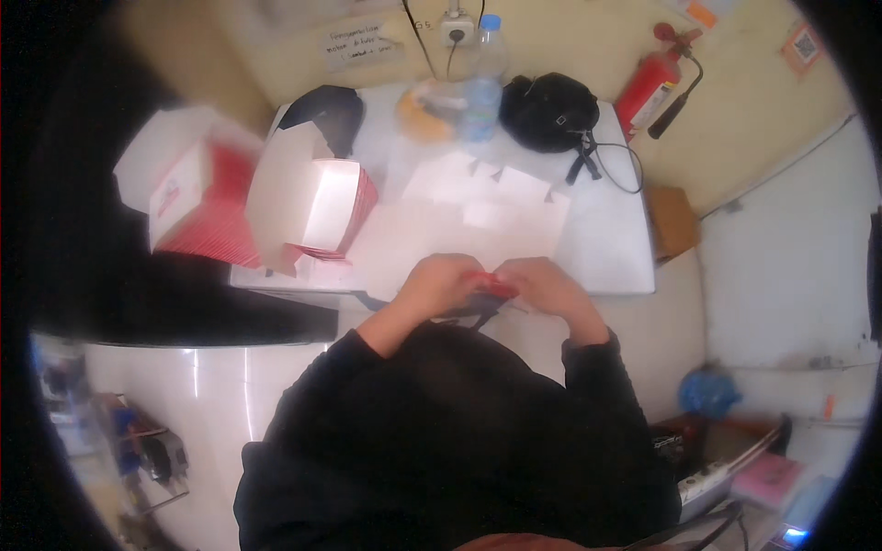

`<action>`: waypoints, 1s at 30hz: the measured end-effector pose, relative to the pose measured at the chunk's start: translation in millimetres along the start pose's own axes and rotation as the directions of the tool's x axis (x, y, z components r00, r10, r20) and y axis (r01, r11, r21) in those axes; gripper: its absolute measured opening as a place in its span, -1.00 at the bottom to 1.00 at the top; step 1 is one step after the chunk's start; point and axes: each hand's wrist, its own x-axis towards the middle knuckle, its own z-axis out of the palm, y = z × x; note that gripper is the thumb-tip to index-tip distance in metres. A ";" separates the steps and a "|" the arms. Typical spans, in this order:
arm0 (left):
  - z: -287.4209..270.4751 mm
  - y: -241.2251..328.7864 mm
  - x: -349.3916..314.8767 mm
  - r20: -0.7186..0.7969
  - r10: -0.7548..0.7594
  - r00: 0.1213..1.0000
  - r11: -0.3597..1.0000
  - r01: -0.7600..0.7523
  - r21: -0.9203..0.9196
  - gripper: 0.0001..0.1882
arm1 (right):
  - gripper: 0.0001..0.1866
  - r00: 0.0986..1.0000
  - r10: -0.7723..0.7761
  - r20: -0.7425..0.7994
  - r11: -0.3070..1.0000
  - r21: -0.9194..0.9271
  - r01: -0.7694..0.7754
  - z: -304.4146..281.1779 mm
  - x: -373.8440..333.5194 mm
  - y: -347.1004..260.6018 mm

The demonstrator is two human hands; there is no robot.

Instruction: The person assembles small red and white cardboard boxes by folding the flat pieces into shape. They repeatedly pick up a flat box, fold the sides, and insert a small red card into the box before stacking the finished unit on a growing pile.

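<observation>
My left hand (pixel 441 286) and my right hand (pixel 540 283) meet at the table's front edge, fingers closed on a small red carton flap (pixel 498 286). Its outline is blurred and partly covered by the fingers. Just beyond the hands lies a flat white carton sheet (pixel 487 189) with notched edges; whether the red flap belongs to it I cannot tell. To the left stand nested open cartons, white inside with red sides (pixel 363 209). Farther left is a larger stack of red-and-white cartons (pixel 197 207).
Along the back of the white table (pixel 611 253) are a dark cap-like item (pixel 328 118), a plastic bottle with a blue cap (pixel 484 92) and a black bag (pixel 551 112) with a strap. A red fire extinguisher (pixel 649 92) is by the wall, near a brown box (pixel 673 223).
</observation>
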 end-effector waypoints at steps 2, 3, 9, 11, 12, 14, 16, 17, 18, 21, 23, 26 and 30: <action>6.3 -12.8 -3.2 -0.067 -0.168 0.984 0.946 0.142 -0.293 -0.80 | -0.79 0.985 -0.067 -0.158 0.993 0.087 0.081 -11.1 -12.4 -8.0; 8.5 -19.3 -1.8 -0.073 -0.233 0.970 0.853 0.167 -0.495 -0.79 | -0.78 0.956 -0.104 -0.274 0.984 0.112 0.139 -20.3 -23.6 -4.5; 20.3 -15.8 1.4 -0.020 -0.351 0.936 0.523 0.179 -0.833 -0.79 | -0.84 0.603 -0.069 -0.794 0.970 0.088 0.227 8.8 -19.4 -4.0; 12.2 7.7 -3.2 -0.050 -0.326 0.944 0.588 0.161 -0.792 -0.82 | -0.88 0.515 -0.115 -0.850 0.984 -0.028 0.174 16.9 -10.3 -34.3; 12.1 12.7 -4.7 -0.096 -0.281 0.955 0.616 0.103 -0.781 -0.82 | -0.88 0.546 -0.159 -0.823 0.984 -0.089 0.153 17.1 -9.7 -36.8; 11.7 19.0 -7.5 -0.184 -0.187 0.965 0.662 -0.015 -0.749 -0.83 | -0.88 0.608 -0.241 -0.757 0.970 -0.213 0.119 17.2 -8.9 -39.9; 9.3 21.0 -10.4 -0.210 -0.131 0.969 0.756 -0.039 -0.653 -0.83 | -0.90 0.729 -0.295 -0.617 0.949 -0.280 0.147 11.9 -12.3 -42.6; 8.2 21.6 -11.9 -0.220 -0.103 0.970 0.797 -0.052 -0.601 -0.84 | -0.90 0.781 -0.316 -0.538 0.936 -0.310 0.165 10.1 -13.5 -42.5; 6.9 23.3 -13.1 -0.210 -0.115 0.971 0.801 -0.035 -0.598 -0.84 | -0.86 0.760 -0.332 -0.559 0.931 -0.326 0.167 9.5 -13.9 -42.4; 0.6 30.6 -16.4 -0.158 -0.104 0.982 0.790 -0.015 -0.613 -0.85 | -0.63 0.611 -0.255 -0.749 0.966 -0.221 0.132 9.1 -10.2 -30.3; -6.5 37.9 -17.2 -0.096 -0.026 0.995 0.759 -0.043 -0.650 -0.87 | -0.50 0.459 0.065 -0.886 0.974 0.157 0.164 2.7 -2.7 -2.8; -15.7 24.0 -21.6 -0.117 0.306 0.945 0.868 -0.328 -0.372 -0.86 | -0.51 0.620 0.571 -0.538 0.422 0.840 0.341 -28.6 -9.1 -3.1; -22.0 16.3 -15.0 -0.132 0.381 0.915 0.876 -0.403 -0.266 -0.84 | -0.48 0.549 0.428 -0.718 0.514 0.693 0.506 -26.8 -14.1 -31.2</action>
